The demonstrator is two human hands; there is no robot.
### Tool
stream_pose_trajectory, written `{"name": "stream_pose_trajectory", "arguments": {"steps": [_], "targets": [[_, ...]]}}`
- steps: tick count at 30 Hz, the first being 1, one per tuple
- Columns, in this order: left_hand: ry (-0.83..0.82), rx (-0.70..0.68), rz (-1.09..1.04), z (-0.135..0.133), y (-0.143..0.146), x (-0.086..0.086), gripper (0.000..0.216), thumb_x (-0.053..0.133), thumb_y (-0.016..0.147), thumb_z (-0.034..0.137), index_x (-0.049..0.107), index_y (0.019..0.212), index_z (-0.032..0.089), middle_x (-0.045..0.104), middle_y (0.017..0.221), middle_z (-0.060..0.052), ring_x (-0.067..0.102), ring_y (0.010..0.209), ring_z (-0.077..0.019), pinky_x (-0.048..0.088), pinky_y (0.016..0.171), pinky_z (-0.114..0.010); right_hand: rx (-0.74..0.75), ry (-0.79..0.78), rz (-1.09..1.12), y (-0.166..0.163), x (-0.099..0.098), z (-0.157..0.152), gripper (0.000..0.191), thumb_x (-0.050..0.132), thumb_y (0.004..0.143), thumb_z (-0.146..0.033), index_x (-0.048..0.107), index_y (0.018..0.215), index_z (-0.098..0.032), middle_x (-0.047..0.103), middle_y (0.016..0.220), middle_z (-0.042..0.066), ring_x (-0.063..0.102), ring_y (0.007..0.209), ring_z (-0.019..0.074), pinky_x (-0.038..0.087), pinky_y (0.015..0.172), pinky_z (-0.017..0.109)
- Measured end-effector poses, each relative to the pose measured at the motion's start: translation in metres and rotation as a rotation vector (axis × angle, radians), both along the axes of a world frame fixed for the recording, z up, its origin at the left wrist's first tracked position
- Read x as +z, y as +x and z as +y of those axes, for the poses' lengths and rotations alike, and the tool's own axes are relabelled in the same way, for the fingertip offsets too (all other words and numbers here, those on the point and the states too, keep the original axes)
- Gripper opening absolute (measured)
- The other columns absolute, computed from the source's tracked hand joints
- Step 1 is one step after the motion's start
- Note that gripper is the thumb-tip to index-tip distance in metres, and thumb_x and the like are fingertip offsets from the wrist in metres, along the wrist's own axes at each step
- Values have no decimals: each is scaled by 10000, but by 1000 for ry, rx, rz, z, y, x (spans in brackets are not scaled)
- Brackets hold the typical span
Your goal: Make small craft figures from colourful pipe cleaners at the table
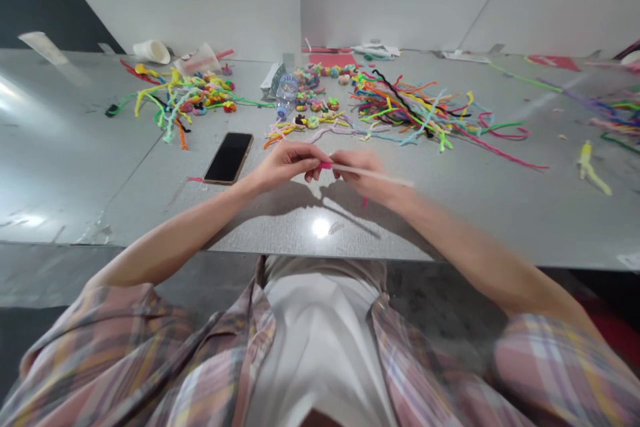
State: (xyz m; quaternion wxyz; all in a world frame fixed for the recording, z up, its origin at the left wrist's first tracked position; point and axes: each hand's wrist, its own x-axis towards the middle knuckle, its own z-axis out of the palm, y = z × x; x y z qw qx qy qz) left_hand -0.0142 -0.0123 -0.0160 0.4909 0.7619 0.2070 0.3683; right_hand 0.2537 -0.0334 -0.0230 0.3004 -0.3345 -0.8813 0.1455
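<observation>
Above the front of the grey table, my left hand pinches the near end of a thin white stick, where a bright pink pipe cleaner is wound round it. The stick points to the right, across the front of my right hand. That hand is slightly blurred, its fingers curled close beside the pink coil. A pink tail hangs out below it, so it seems closed on the loose part of the pipe cleaner, mostly hidden by the palm. Both hands cast shadows on the table.
A phone lies left of my hands. Behind are a plastic bottle, a pile of colourful pipe cleaners, another bunch at left, and small twisted pieces. Paper cups lie by the wall. A yellow piece lies right.
</observation>
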Motion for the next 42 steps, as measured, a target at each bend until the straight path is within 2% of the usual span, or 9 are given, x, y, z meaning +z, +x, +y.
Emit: {"name": "stream_pose_trajectory", "arguments": {"steps": [2,4,9,16,25,29,34,37,42], "targets": [[10,-106,126,4,-5,3,315,779,1071,457,869,1139,162,782,833,-71,717,715,-132,591,676,-236,60,25,-17,7,0,9,426,462,1223,-462,790,1127,-208,768,859,40,650,767,186,434,755,320],[56,-123,239,7,-8,4,278,766,1070,422,856,1110,162,768,803,-58,715,704,-130,569,660,-219,80,59,-42,12,-1,14,458,439,1232,-486,798,1127,-223,760,843,37,653,767,192,431,766,329],[236,21,360,13,-8,-1,269,673,1092,357,829,1225,184,765,783,-26,691,656,-119,519,642,-206,-18,161,-111,10,-3,8,480,413,1242,-484,799,1148,-214,824,984,95,701,835,219,425,777,348],[355,183,290,16,-2,-6,324,623,1089,324,876,1235,184,785,833,-49,691,756,-156,507,722,-260,-122,290,-198,0,6,-11,433,418,1232,-386,786,1120,-188,823,970,122,685,808,222,376,713,367],[231,378,92,10,4,-8,302,641,1090,296,879,1241,185,719,811,-32,629,766,-139,495,741,-271,-241,363,-236,-7,1,-23,392,413,1226,-316,779,1204,-179,832,1008,133,700,843,230,343,703,377],[78,308,-72,9,4,-12,301,676,1101,353,870,1274,201,726,843,-50,656,785,-145,529,734,-275,-286,271,-165,-12,-5,-23,435,385,1249,-401,769,1191,-204,815,959,99,666,777,218,317,677,373],[9,101,-38,13,-3,-12,322,740,1083,443,884,1239,201,739,836,-50,657,728,-133,514,682,-262,-147,50,19,-3,-6,-3,502,392,1239,-523,762,1094,-216,780,924,72,649,777,209,410,728,340],[108,17,123,16,-8,-7,290,723,1077,384,882,1211,182,779,872,-55,684,755,-134,508,703,-249,-79,36,84,7,-4,12,486,474,1214,-574,772,1065,-220,776,913,59,650,801,208,424,758,334],[437,-5,406,19,-10,-5,305,636,1070,290,863,1232,169,798,827,-36,673,706,-133,464,711,-242,67,65,37,15,-4,25,467,532,1204,-557,763,980,-218,745,839,34,615,758,189,401,748,325]]}}
